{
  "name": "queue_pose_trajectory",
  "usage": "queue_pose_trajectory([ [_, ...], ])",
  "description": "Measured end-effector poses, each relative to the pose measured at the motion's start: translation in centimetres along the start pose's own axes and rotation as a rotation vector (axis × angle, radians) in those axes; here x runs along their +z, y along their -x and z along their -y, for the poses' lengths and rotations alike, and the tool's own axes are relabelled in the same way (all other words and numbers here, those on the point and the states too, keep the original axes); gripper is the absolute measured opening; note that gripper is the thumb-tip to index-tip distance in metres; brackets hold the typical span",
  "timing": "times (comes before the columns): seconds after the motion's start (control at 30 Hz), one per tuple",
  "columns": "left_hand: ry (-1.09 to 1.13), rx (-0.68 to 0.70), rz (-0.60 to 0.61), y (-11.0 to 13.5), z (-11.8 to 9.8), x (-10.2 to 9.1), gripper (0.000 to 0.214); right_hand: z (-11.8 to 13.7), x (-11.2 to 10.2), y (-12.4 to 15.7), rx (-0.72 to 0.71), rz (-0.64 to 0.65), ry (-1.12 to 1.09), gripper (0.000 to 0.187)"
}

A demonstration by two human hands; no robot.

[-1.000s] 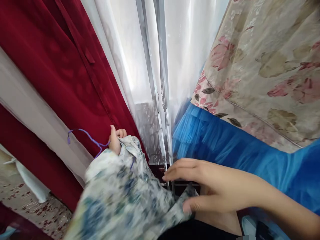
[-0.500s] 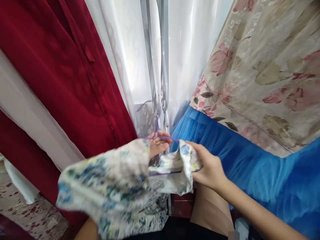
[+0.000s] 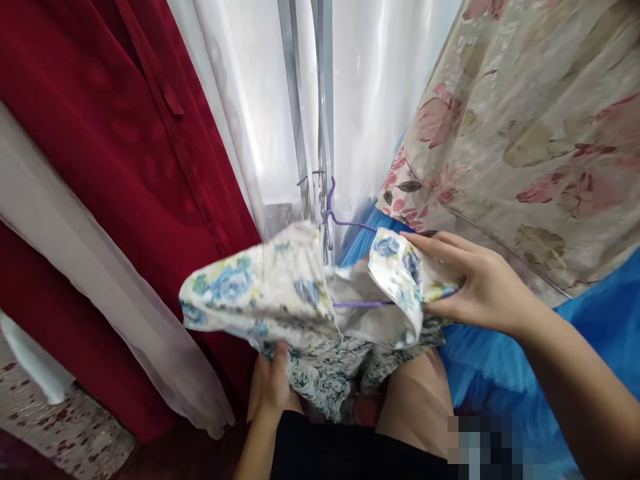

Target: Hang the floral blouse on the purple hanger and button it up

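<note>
A white dress (image 3: 280,287) with blue and yellow flowers is spread between my hands on a purple hanger (image 3: 331,200). The hanger's hook sticks up above the neckline, and its lower bar shows inside the neck opening. My right hand (image 3: 483,283) pinches the dress at its right shoulder, thumb below and fingers above. Lower on the left, my left hand (image 3: 274,383) grips the underside of the dress; its thumb shows, while most of its fingers are behind the cloth. The gathered lower part hangs down toward my knees.
Red cloth (image 3: 200,180) and pale cloth (image 3: 100,227) hang on the left. Straight ahead are white curtains (image 3: 380,100) with grey straps (image 3: 325,100) before them. A pink-flowered curtain (image 3: 525,167) and blue tulle (image 3: 520,373) fill the right.
My left hand has left the hanger's neck and moved down to the dress's left underside. My right hand has moved right and up with the shoulder, spreading the dress.
</note>
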State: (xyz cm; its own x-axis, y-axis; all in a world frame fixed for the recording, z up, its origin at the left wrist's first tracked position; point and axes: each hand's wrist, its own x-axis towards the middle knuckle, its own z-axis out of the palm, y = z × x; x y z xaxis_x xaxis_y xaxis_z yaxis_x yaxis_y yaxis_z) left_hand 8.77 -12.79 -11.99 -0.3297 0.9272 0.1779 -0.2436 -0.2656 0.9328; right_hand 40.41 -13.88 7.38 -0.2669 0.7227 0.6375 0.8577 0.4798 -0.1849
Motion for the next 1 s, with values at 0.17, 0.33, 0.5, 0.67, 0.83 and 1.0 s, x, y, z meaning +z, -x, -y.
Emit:
queue_pose_trajectory([
  [0.17, -0.180, -0.162, 0.062, 5.3, 3.1, -0.1, 0.057, -0.4, 1.8, 3.0, -0.053, -0.115, 0.069, 0.085],
  [0.33, -0.243, -0.281, -0.021, 7.0, 4.3, -0.4, 0.056, 3.9, 10.0, 9.1, 0.393, -0.714, -0.452, 0.014],
  [0.5, -0.275, -0.249, 0.067, 7.3, 3.9, -1.1, 0.050, 9.3, 18.2, 13.3, 0.779, -0.044, -1.142, 0.031],
  [0.67, -0.271, -0.255, 0.009, 7.4, 3.1, -1.1, 0.046, 9.7, 19.8, 13.4, 0.852, -0.002, -1.240, 0.034],
  [0.83, -0.243, -0.238, 0.003, 7.5, 2.6, -0.5, 0.044, 8.1, 19.7, 13.4, 0.838, -0.041, -1.173, 0.034],
  [1.0, -0.224, -0.259, 0.045, 7.5, 2.6, -0.8, 0.045, 8.1, 19.6, 12.4, 0.711, 0.077, -1.125, 0.030],
])
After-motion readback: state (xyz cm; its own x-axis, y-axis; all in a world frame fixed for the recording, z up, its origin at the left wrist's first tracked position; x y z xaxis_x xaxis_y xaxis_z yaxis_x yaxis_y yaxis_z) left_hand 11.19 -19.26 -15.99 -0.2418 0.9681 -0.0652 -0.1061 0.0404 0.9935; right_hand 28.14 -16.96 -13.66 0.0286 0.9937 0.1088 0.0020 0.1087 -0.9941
